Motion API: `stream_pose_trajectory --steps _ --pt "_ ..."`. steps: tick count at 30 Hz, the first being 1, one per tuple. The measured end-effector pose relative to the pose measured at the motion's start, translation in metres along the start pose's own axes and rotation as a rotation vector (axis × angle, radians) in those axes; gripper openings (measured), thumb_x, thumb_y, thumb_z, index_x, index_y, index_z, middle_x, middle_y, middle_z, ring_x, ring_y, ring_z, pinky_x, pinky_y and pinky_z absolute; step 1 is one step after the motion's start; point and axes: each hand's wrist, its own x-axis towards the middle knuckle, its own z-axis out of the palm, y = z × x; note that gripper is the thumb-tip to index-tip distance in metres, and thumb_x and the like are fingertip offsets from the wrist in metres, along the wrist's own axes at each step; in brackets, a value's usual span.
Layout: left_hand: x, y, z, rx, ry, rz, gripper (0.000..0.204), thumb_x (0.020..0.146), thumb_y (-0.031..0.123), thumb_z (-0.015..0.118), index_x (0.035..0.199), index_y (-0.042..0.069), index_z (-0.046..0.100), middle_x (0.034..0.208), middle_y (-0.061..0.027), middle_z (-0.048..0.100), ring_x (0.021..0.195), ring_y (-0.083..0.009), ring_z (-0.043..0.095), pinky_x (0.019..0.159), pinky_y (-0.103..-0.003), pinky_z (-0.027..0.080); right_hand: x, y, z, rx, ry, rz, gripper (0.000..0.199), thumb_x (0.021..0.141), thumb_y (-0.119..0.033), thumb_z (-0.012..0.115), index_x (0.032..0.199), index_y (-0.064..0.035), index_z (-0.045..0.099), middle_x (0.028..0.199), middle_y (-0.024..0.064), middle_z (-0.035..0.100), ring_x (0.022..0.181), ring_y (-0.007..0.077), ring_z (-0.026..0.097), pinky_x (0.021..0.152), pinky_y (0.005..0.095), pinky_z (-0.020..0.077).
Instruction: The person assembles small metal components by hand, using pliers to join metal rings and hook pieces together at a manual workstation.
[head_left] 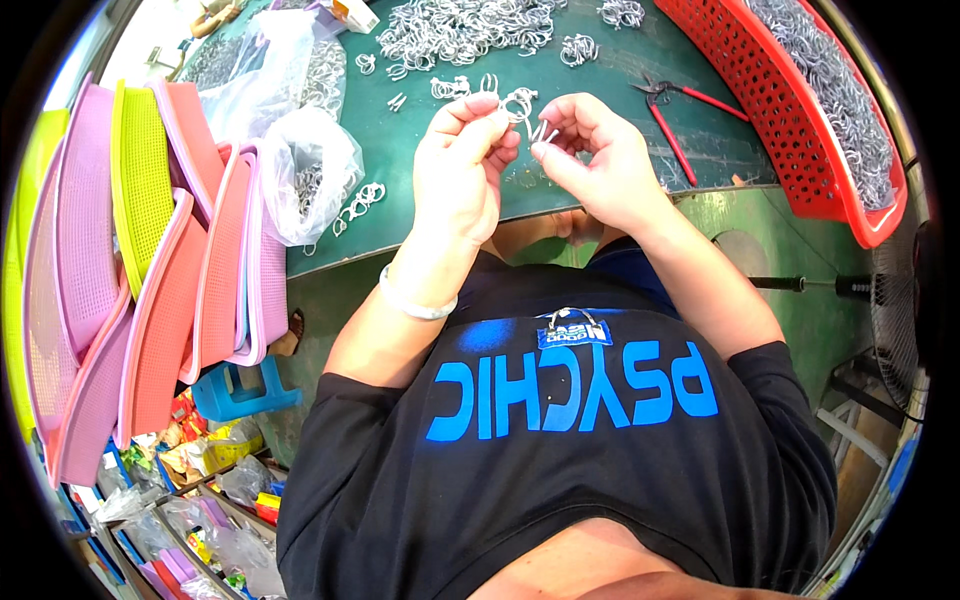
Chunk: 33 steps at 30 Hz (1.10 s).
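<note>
My left hand [462,165] is raised over the near edge of the green table, its thumb and fingers pinched on a small silvery metal ring [519,104]. Just to its right, my right hand [605,160] holds several short metal pins [544,133] between thumb and fingers. The fingertips of both hands almost meet. Beyond them on the table lie a small cluster of rings [450,88] and a few loose pins [397,102]. A large heap of similar rings [460,35] spreads farther back.
Red-handled pliers [668,105] lie open to the right, beside a red perforated basket [735,85] full of metal parts. Plastic bags of rings [315,165] sit at the table's left edge. Stacked coloured baskets [165,330] and a blue stool [245,390] stand at left; a fan [893,320] is at right.
</note>
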Motion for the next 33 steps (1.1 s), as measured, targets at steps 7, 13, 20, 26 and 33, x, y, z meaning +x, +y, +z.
stream_pose_trajectory --steps 7,13,20,26,33 --pt "0.005 0.005 -0.004 -0.229 -0.028 -0.314 0.018 0.079 0.001 0.053 0.097 0.003 0.050 0.073 -0.0050 0.055 0.062 -0.0130 0.052 0.061 -0.025 0.045 0.011 0.002 -0.015 -0.598 0.034 -0.692 0.030 0.062 0.000 0.064 0.090 -0.0015 0.054 0.087 0.0109 0.054 0.072 0.0238 0.055 0.064 0.0304 0.0482" --pt "0.008 0.004 -0.012 -0.342 -0.142 -0.425 0.018 0.079 0.001 0.052 0.098 0.001 0.051 0.076 -0.0075 0.057 0.062 -0.0145 0.051 0.061 -0.028 0.043 0.020 -0.006 -0.028 -0.825 -0.044 -0.986 0.032 0.058 -0.006 0.062 0.089 -0.0013 0.054 0.091 0.0109 0.054 0.076 0.0256 0.055 0.067 0.0319 0.0483" --pt "0.007 0.002 -0.010 -0.319 -0.139 -0.350 0.021 0.080 0.001 0.051 0.100 0.002 0.049 0.077 -0.0081 0.056 0.063 -0.0146 0.050 0.062 -0.028 0.042 0.025 -0.012 -0.034 -0.911 -0.104 -1.070 0.027 0.058 -0.008 0.061 0.084 -0.0035 0.053 0.085 0.0083 0.053 0.072 0.0224 0.054 0.064 0.0302 0.0470" --pt "0.002 0.001 -0.001 -0.255 -0.128 -0.229 0.022 0.080 0.001 0.050 0.102 0.004 0.047 0.080 -0.0081 0.056 0.065 -0.0139 0.051 0.065 -0.027 0.043 0.018 -0.008 -0.029 -0.807 -0.110 -0.852 0.025 0.061 -0.004 0.061 0.084 -0.0032 0.053 0.079 0.0074 0.053 0.069 0.0231 0.053 0.061 0.0307 0.0455" --pt "0.000 -0.003 0.000 -0.150 -0.148 -0.021 0.021 0.081 -0.001 0.053 0.101 0.002 0.048 0.080 -0.0050 0.056 0.067 -0.0119 0.054 0.063 -0.024 0.046 0.012 0.001 -0.017 -0.527 -0.043 -0.579 0.021 0.065 0.002 0.060 0.084 -0.0026 0.056 0.080 0.0099 0.055 0.069 0.0265 0.056 0.058 0.0330 0.0471"
